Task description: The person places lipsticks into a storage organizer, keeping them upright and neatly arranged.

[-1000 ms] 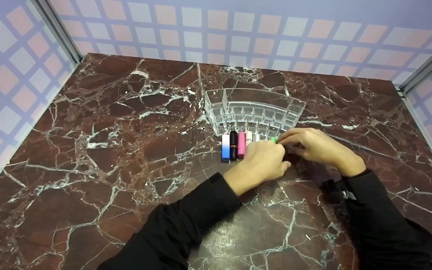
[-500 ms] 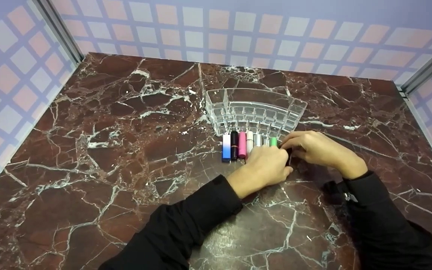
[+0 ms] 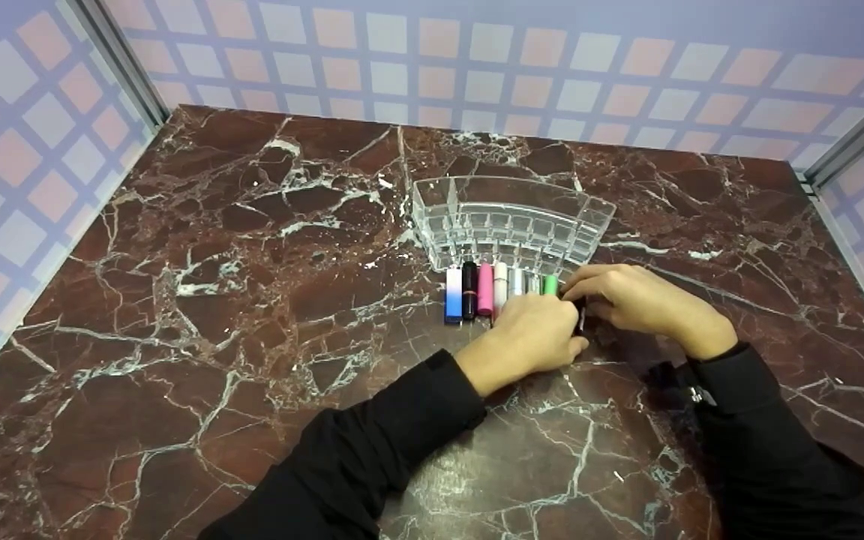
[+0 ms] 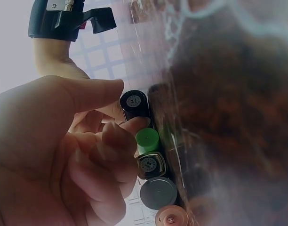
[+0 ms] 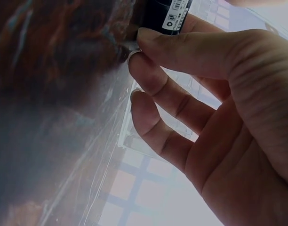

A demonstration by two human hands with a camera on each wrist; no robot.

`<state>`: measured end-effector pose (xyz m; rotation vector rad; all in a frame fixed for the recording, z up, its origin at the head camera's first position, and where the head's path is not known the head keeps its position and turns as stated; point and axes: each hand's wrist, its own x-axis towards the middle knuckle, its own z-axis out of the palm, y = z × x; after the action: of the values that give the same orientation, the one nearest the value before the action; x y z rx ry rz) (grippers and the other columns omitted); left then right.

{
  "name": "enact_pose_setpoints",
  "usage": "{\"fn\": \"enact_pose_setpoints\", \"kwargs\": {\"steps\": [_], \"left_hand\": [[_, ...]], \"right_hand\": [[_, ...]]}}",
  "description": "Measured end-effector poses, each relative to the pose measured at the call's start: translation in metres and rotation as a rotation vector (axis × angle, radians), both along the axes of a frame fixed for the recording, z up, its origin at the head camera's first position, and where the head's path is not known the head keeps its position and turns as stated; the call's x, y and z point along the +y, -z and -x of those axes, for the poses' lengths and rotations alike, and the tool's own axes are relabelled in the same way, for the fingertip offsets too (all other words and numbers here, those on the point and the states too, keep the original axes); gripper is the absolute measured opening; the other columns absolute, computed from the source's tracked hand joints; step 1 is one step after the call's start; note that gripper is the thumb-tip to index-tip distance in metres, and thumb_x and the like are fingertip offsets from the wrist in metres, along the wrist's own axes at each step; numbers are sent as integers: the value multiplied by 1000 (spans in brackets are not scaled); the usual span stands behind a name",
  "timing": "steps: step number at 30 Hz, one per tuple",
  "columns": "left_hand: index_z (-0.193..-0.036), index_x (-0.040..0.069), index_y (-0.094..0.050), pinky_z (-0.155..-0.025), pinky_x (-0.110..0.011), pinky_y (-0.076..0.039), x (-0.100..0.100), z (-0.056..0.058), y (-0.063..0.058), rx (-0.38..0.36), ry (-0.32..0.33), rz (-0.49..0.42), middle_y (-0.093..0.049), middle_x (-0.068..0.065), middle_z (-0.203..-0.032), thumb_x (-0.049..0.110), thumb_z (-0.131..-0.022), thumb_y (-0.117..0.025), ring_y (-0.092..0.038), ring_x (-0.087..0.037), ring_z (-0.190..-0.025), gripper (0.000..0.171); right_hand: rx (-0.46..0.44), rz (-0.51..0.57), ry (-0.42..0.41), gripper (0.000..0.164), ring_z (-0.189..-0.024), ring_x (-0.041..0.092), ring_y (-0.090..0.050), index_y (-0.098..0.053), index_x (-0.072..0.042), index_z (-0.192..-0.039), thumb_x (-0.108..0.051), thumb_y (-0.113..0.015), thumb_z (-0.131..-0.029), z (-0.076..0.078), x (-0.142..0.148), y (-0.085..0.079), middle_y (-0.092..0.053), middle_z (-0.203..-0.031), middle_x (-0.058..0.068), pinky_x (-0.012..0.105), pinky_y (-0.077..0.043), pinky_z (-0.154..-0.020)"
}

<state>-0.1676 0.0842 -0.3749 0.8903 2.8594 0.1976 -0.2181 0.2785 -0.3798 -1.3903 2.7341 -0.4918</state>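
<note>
Thumb and fingers of my right hand (image 3: 631,300) pinch a black lipstick tube (image 5: 165,16) with a white barcode label. My left hand (image 3: 541,330) is at the lower end of that same tube, its thumb and index fingertip closing around it in the left wrist view. Just left of the black tube stands a green-capped lipstick (image 4: 148,139), close to my left fingers. Further left in the row are a white tube (image 3: 500,279), a pink tube (image 3: 485,289), a black tube with an orange band (image 3: 469,291) and a white-and-blue tube (image 3: 453,296). My left hand partly covers the row.
Directly behind the row sits a clear fan-shaped organizer (image 3: 514,217) with several small compartments. Everything is on a dark red marbled table (image 3: 252,337). Tiled panels (image 3: 477,67) enclose the table's back and sides.
Both hands have shifted slightly to the right and toward the body. More of the green-capped lipstick shows, and the dark tube between the hands has come into sight.
</note>
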Motion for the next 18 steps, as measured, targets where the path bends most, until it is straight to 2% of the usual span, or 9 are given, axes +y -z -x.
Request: {"fn": "enact_pose_setpoints", "kwargs": {"steps": [7,13,18], "left_hand": [[-102,14,-77,-50,-29,-47,4,1,0,-3,-16,-2,-66,0,-82,54,-101,-61,-58,-15,-62,42],[-104,14,-77,-51,-28,-48,9,4,1,2,-34,5,-69,-2,-93,55,-100,-61,-61,-17,-68,44],[-90,16,-74,-50,-27,-48,12,5,0,2,-45,16,-67,0,-91,49,-101,-61,-59,-15,-67,37]], "right_hand": [[-28,-5,10,33,-104,31,-70,-76,-4,-109,15,-73,-82,-1,1,-1,-71,-118,9,49,-56,-92],[-54,10,8,29,-103,26,-70,-76,-5,-108,10,-79,-83,-1,3,-2,-70,-114,6,46,-56,-92],[-55,17,2,28,-104,26,-69,-76,-6,-109,9,-77,-85,-2,4,-3,-70,-114,5,45,-56,-92]]}}
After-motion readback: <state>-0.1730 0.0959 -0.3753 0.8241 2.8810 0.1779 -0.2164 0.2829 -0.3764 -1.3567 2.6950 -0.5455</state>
